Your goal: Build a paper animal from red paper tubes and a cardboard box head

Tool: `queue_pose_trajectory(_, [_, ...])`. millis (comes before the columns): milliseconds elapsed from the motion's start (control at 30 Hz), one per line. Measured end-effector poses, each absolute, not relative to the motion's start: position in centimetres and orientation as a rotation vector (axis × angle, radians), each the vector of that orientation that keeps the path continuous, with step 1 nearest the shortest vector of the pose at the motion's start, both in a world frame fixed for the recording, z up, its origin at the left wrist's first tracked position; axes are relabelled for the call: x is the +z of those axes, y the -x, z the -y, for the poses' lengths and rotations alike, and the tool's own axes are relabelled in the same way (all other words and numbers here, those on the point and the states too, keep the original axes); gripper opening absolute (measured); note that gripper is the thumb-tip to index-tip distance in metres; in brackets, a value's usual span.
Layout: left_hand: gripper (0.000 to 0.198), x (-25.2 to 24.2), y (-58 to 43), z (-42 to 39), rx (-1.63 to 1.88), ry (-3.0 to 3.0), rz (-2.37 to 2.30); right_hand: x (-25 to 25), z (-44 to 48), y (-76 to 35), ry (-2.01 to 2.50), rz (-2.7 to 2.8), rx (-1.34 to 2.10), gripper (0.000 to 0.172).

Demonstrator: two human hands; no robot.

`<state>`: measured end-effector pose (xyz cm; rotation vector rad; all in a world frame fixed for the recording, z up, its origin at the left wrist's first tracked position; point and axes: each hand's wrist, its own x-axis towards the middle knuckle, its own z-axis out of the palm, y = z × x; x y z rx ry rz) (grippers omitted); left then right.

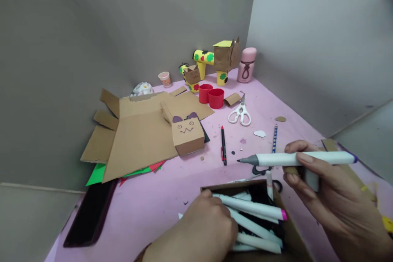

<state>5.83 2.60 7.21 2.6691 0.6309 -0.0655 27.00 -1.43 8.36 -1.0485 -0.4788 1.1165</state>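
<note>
My right hand [331, 200] is closed around a white marker [294, 159] held level, its grey uncapped tip pointing left and a purple end at the right; a second white piece sits in the same grip. My left hand [202, 229] reaches down into a cardboard box [291, 229] near the front edge, its fingers bent among several white markers [254, 208], one with a pink end. Whether those fingers grip a marker is hidden.
On the pink tabletop [159, 200] lie flattened cardboard [138, 135], a cardboard cat-face box [187, 133], coloured paper, a red-black pen [223, 145], a blue pencil [274, 138], white scissors [240, 114], two red cups [211, 96], paper-tube animals [215, 63], a pink bottle [246, 65].
</note>
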Motion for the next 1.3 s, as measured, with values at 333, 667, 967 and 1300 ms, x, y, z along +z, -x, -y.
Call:
queue_pose_trajectory(333, [0.036,8.3,-9.5,-3.1,-0.323,-2.756,-0.642,9.7,0.9,-28.0,0.971,0.43,1.013,0.013])
queue_pose_trajectory(667, [0.02,7.5,-9.7,-3.5,-0.31,-2.876,-0.683,9.8,1.8,-28.9,0.954,0.38,0.99,0.012])
queue_pose_trajectory(967, [0.016,9.9,-8.3,-3.9,-0.259,-2.669,-0.879,9.3,1.4,-29.0,0.924,0.396,0.993,0.012])
queue_pose_trajectory(1300, [0.03,9.5,-9.3,-3.3,-0.21,-2.821,-0.878,8.9,1.7,-29.3,0.93,0.39,0.98,0.012])
